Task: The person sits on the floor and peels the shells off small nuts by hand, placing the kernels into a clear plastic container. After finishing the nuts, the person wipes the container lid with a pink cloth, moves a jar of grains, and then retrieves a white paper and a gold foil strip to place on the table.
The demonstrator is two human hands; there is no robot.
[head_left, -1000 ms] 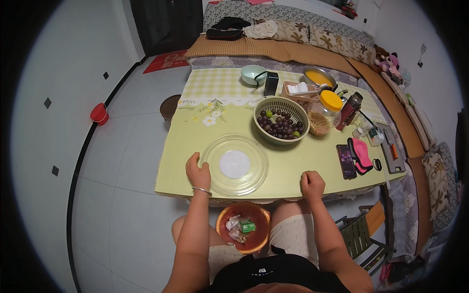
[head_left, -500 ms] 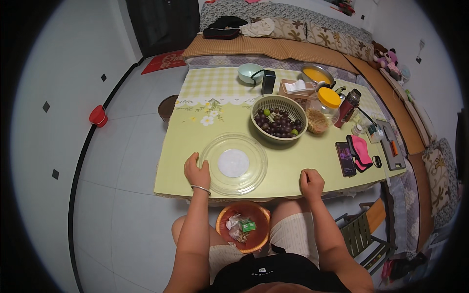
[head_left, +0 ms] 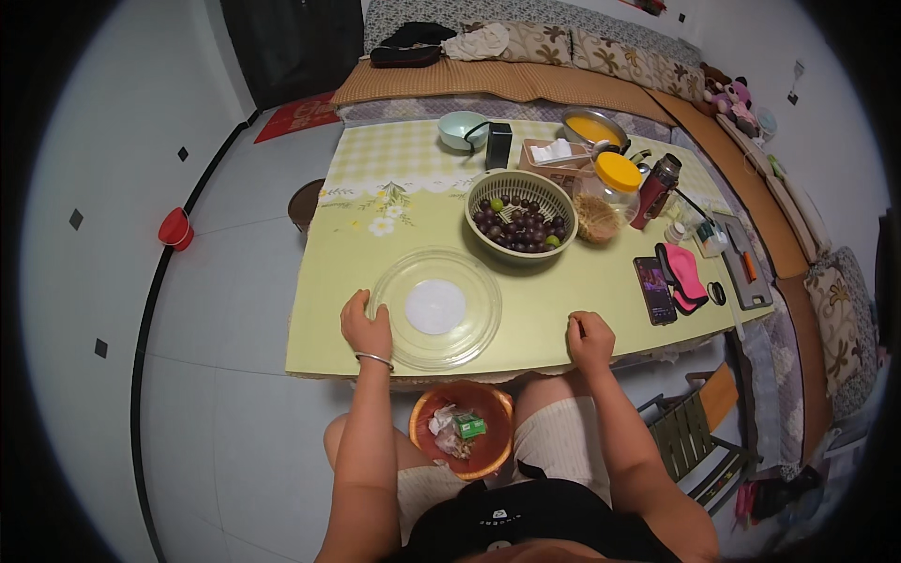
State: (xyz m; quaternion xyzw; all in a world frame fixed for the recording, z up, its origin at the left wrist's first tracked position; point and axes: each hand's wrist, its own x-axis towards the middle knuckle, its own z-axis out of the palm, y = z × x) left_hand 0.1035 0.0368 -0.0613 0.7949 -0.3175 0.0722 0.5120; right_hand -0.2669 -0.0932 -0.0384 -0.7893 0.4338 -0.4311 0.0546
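My left hand (head_left: 365,321), with a bracelet on its wrist, rests at the table's near left, thumb and fingers apart and nothing in them. Its thumb lies by the left rim of a round clear plate (head_left: 478,340) with a white disc at its middle; I cannot tell whether they touch. To the right of the plate, my right hand (head_left: 591,342) sits at the table's front edge, curled into a loose fist with nothing showing in it. Beyond the plate stands a pale green colander (head_left: 481,236) of dark grapes (head_left: 526,228), a few of them green.
Behind the colander are a blue bowl (head_left: 454,131), a black box-shaped thing (head_left: 499,146) and a yellow-lidded jar (head_left: 618,173). A red thermos (head_left: 658,192), phone (head_left: 654,290) and grey cutting board (head_left: 744,263) are at right. A waste bin (head_left: 422,433) stands between my knees.
The view has shifted slightly, so everything sits a little further left and higher. Both hands keep nearly the same places on the table, and the plate and colander have not moved.
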